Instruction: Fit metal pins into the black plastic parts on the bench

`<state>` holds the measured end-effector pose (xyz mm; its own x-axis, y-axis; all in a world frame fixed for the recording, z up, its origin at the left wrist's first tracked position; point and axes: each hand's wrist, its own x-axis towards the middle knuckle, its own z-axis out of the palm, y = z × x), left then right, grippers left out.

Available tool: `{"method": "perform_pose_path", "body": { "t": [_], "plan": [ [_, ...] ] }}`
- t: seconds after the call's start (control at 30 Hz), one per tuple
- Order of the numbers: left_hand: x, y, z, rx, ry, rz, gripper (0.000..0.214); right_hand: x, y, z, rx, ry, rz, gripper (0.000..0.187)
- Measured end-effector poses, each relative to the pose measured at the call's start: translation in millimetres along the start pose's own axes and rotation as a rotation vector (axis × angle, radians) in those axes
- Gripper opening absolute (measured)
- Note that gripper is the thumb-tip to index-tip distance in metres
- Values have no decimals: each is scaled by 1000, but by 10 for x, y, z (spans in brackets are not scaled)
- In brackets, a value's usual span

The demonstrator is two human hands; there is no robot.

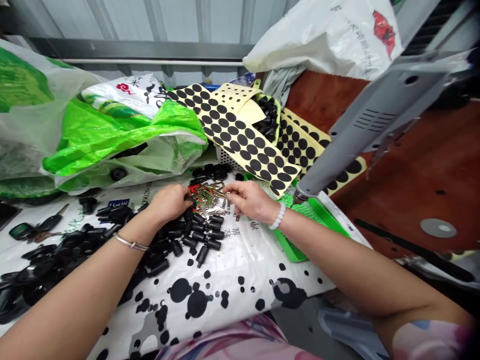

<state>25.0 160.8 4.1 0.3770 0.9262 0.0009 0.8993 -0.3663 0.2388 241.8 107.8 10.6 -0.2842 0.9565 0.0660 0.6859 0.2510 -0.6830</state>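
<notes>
My left hand (168, 202) is curled over a heap of small black cylinder parts (195, 232) on a white printed sheet, its fingers closed on one black part beside a pile of silver keys (210, 197). My right hand (249, 199) reaches into the same key pile from the right, fingertips pinched on a key. A silver bangle is on my left wrist, a white bead bracelet on my right.
Green and white plastic bags (112, 140) lie at the back left. Yellow sheets of black round pads (240, 135) drape over a basket. A green tray (311, 220) sits at right under a grey lamp arm (375, 120). More black parts (45, 265) lie at left.
</notes>
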Motion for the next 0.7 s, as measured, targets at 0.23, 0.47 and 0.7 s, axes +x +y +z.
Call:
{"method": "perform_pose_path", "body": {
  "t": [0.23,0.47,0.7],
  "plan": [
    [-159,38,-133,-327,155,-134,20,-303,-127,-70,571,-4,115,13],
    [-714,395,-77,-1187,80,-286,30,-506,-267,52,835,19,68,13],
    [-1110,540,165,-1658,-122,-380,32,-620,-395,265,757,42,-34,10]
  ]
}}
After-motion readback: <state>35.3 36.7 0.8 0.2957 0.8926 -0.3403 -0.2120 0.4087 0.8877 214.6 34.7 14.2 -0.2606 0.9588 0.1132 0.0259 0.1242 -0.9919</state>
